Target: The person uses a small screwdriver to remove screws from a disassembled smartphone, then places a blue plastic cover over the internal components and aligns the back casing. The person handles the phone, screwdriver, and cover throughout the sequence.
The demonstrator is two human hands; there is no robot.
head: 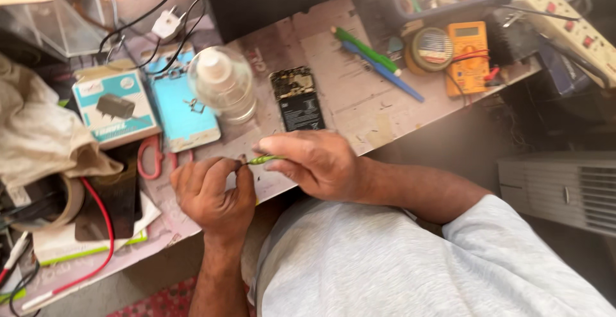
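A thin green tool (264,159) lies level between the two hands, just above the near edge of the worktop (359,102). The right hand (314,163) pinches its right end, fingers clenched around the shaft. Its left tip meets the fingers of the left hand (212,192), which are curled shut on something too small to make out. Just beyond the hands lies an opened phone (297,99) showing its dark insides, with a clear plastic bottle (221,83) to its left beside a blue phone cover (181,113). Red-handled scissors (153,158) lie near the left hand. Further off sit a yellow multimeter (468,57) and two pens (375,60).
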